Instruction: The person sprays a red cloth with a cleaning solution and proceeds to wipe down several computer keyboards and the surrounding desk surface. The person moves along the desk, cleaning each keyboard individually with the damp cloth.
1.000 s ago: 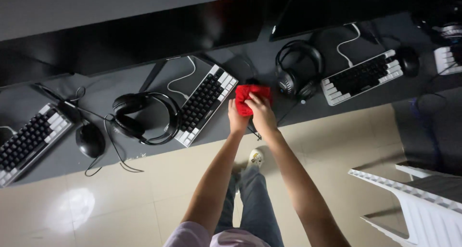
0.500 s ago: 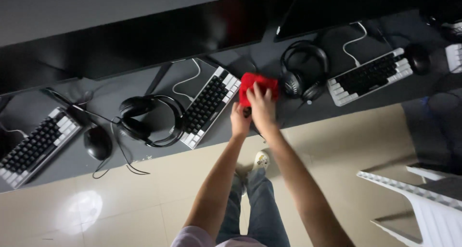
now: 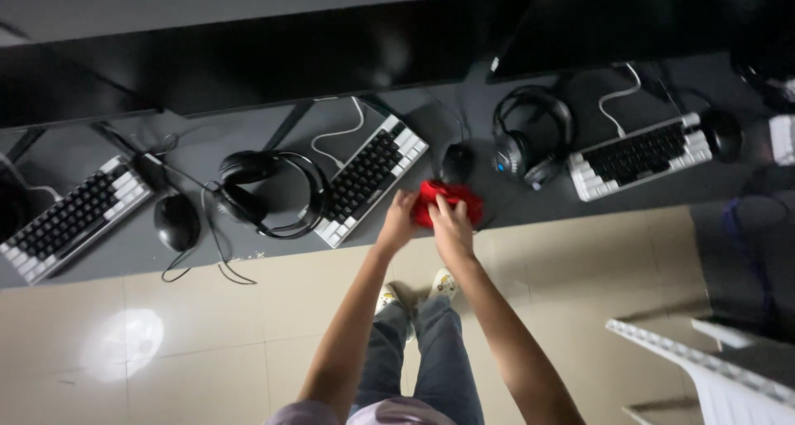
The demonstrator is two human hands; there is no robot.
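Looking down past my jeans and shoes on the beige floor tiles, I see both forearms reaching out to the near edge of the dark worktop. My left hand and right hand meet on a red cloth, fingers clenched into it from either side, so the cloth is bunched between them and pressed on the worktop just short of a black mouse. Compared with a moment ago, the cloth has come nearer the worktop's front edge and looks more gathered up than spread; the hands have closed in together, which I judge to mean this patch has been wiped and the cloth is being regathered. Just left of my left hand lies a black-and-white keyboard, set at a slant, with a black headset beyond it, another mouse and a second keyboard farther left. To the right sit a second headset and a third keyboard. Furthest off, dark monitors line the back.
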